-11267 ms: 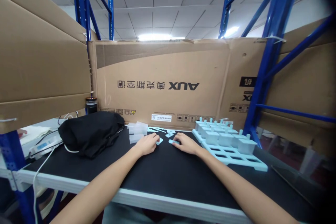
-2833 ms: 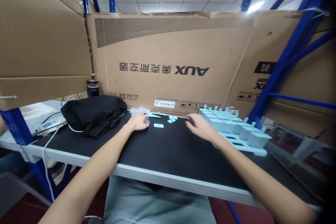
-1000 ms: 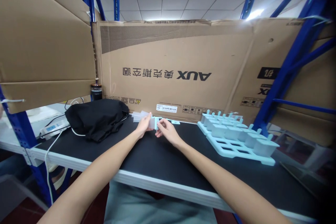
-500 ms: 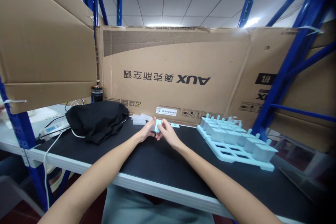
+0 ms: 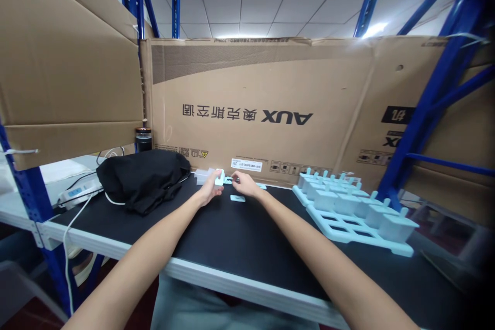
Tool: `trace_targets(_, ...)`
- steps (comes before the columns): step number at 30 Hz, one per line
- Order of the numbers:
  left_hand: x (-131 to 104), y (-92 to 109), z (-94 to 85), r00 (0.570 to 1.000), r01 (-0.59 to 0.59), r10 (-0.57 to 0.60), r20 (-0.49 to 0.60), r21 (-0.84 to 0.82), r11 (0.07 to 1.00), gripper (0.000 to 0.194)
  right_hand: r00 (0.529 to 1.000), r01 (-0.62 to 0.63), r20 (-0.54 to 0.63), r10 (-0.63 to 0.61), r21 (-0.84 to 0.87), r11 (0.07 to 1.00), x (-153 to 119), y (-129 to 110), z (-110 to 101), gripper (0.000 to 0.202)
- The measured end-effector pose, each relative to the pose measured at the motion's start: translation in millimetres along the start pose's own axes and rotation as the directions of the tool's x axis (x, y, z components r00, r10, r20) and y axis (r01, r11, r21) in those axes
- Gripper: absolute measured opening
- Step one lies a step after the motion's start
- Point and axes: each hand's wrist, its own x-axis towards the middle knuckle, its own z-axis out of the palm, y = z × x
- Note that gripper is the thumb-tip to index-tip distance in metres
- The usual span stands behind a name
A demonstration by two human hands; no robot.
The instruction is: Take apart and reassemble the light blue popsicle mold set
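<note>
Half a second ago my two hands met around a pale blue lid; now they have parted, and my left hand [image 5: 212, 187] alone grips the pale blue lid [image 5: 219, 177], fingers bent around it, above the counter [image 5: 232, 237]. My right hand [image 5: 243, 184] has moved over to the blue sticks [image 5: 228, 180], fingertips bunched; I cannot tell whether it has hold of one. A flat lid [image 5: 237, 198], out of sight at that earlier moment, shows on the counter below my right hand. The clear cups [image 5: 203, 176] lie just beyond my left hand, and the rack of molds [image 5: 348, 206] stands off to my right. Behind, the cardboard [image 5: 247, 77] carries upside-down print: "AUX" [image 5: 287, 117] and the characters "奥克斯空调" [image 5: 218, 111]. A dark block [image 5: 397, 115] farther right reads "机", also inverted. The white label [image 5: 246, 165] is too small for me to read surely.
</note>
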Motion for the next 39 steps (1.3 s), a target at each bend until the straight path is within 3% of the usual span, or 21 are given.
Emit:
trace_targets(8, -1.8, 5.2, -13.6, 0.989, 0.047, -0.041, 0.142, -0.039, 0.998, 0.041, 0.987, 0.021, 0.159, 0.018, -0.241, 0.970, 19.9, 19.9, 12.7, 0.023)
trace_targets(16, 4.4, 0.4, -12.1, 0.998, 0.049, -0.046, -0.030, 0.072, 0.996, 0.036, 0.979, 0.012, 0.191, 0.066, -0.382, 0.924, 7.1, 24.7, -3.0, 0.017)
trace_targets(21, 3.6, -1.8, -13.3, 0.998, 0.054, -0.056, 0.009, 0.113, 0.992, 0.041, 0.987, 0.105, 0.151, -0.057, -0.327, 0.939, 4.6, 15.4, -5.5, 0.024)
trace_targets(26, 2.7, -4.9, -14.8, 0.999, -0.022, 0.017, 0.032, 0.170, 0.985, 0.043, 0.967, 0.213, 0.185, -0.173, -0.224, 0.951, 12.9, 2.1, 4.4, 0.013)
trace_targets(32, 4.5, -6.0, -18.8, 0.992, -0.121, 0.125, 0.000, 0.262, 0.957, 0.045, 0.972, 0.195, 0.164, -0.168, -0.168, 0.966, 23.6, -3.4, 11.3, 0.017)
trace_targets(35, 4.1, -4.9, -19.8, 0.979, -0.198, 0.201, 0.009, 0.227, 0.954, 0.044, 0.976, 0.168, 0.160, -0.145, -0.142, 0.975, 25.6, -7.6, 14.8, 0.021)
trace_targets(39, 1.8, -2.2, -19.4, 0.976, -0.216, 0.213, 0.038, 0.164, 0.962, 0.043, 0.985, 0.129, 0.127, -0.116, -0.100, 0.987, 23.1, -10.1, 13.0, 0.021)
